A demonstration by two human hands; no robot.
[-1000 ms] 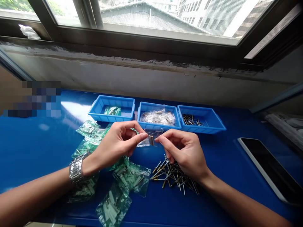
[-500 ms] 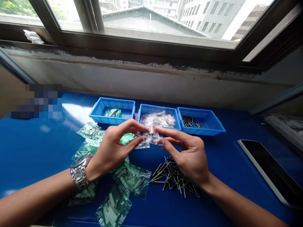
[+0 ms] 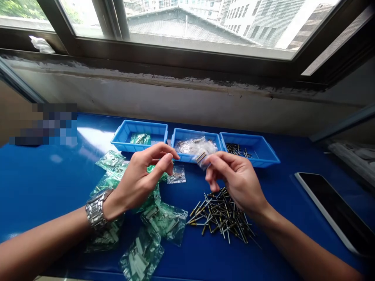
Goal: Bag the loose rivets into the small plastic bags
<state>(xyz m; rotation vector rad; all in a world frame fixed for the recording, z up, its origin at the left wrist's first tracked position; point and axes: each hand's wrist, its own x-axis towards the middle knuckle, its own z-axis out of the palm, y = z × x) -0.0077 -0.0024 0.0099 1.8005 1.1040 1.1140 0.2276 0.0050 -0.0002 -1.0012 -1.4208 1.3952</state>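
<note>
My right hand (image 3: 237, 175) pinches a small clear plastic bag (image 3: 202, 154) with slim metal pieces inside, held up in front of the middle blue bin (image 3: 187, 158). My left hand (image 3: 146, 175) holds nothing; its fingers are bent with a gap between thumb and forefinger. Just beyond its fingertips another clear bag (image 3: 176, 175) lies on the blue table. Green-tinted bags (image 3: 140, 257) of pale pieces lie around and under my left hand. Below my right hand is a loose heap of rivets (image 3: 221, 218) with thin metal stems.
A left blue bin (image 3: 125, 146) holds a green bag. Clear bags fill part of the middle bin, and dark rivets lie in the right blue bin (image 3: 263, 160). A phone (image 3: 331, 210) lies at the right. Behind the table stands a wall (image 3: 175, 103) below a window.
My left hand has let go of the clear bag and drawn slightly left. My right hand keeps the bag and has moved right with it, tilting it.
</note>
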